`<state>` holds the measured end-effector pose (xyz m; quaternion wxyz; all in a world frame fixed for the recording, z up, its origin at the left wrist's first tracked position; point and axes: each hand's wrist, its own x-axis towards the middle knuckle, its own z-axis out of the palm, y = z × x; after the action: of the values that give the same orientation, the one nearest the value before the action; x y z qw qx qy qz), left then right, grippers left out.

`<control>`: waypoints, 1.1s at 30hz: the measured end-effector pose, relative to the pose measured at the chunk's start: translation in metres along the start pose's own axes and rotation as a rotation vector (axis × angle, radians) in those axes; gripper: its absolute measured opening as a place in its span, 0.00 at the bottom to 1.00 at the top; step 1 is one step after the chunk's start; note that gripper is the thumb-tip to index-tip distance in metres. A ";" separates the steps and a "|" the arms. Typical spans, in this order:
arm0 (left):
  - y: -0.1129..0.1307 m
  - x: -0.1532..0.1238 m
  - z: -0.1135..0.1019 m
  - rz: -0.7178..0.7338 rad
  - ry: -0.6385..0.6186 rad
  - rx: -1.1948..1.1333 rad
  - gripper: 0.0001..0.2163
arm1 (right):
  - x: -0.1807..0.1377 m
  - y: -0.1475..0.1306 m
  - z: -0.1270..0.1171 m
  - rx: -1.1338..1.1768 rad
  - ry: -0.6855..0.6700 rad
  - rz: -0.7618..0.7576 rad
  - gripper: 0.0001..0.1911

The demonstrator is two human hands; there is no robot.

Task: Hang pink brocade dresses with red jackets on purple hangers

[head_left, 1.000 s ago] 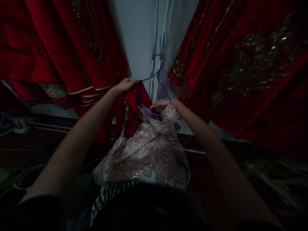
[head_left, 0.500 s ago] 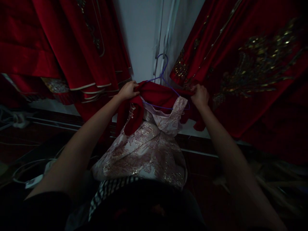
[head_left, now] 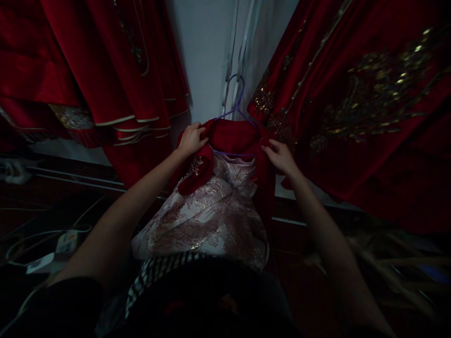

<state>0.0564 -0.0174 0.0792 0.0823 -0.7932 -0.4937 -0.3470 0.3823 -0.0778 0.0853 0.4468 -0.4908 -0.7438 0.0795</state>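
Observation:
A pale pink brocade dress (head_left: 214, 225) hangs on a thin purple hanger (head_left: 237, 109) in front of me. Over the hanger's shoulders lies a red jacket (head_left: 235, 134) with beaded trim on its left front. My left hand (head_left: 192, 140) is closed on the jacket's left shoulder, fingertips at the collar edge. At the other shoulder, my right hand (head_left: 281, 157) pinches the red cloth between thumb and fingers. The jacket's right side now covers that strap of the dress. The dress's lower end is hidden by my body.
Red garments with pale piping (head_left: 120, 94) hang at the left, and a red gown with gold sequins (head_left: 380, 94) at the right. Pale cabinet doors (head_left: 202, 51) stand behind the hanger. A power strip (head_left: 66, 241) with cables lies at lower left.
My right hand has moved inward, bringing the jacket's right side over the hanger's end and the dress strap. My left hand stays at the left shoulder, slightly nearer the collar.

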 end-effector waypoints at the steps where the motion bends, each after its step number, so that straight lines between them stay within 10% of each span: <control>1: 0.002 -0.001 0.000 -0.002 0.005 -0.005 0.09 | 0.003 0.000 0.012 0.031 0.064 0.038 0.09; 11: 0.013 -0.037 -0.044 -0.085 0.213 -0.109 0.11 | -0.007 0.000 0.045 0.163 0.510 0.091 0.09; 19: 0.052 -0.042 0.005 0.109 -0.148 -0.303 0.08 | -0.008 -0.055 0.112 0.340 0.146 -0.046 0.17; 33: 0.063 -0.081 0.051 -0.374 0.275 -1.117 0.11 | -0.032 -0.051 0.125 0.723 -0.023 0.029 0.20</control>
<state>0.1113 -0.0832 0.0034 -0.3460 -0.5640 -0.3530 -0.6615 0.2597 -0.0889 0.0217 0.5820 -0.3107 -0.6653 0.3495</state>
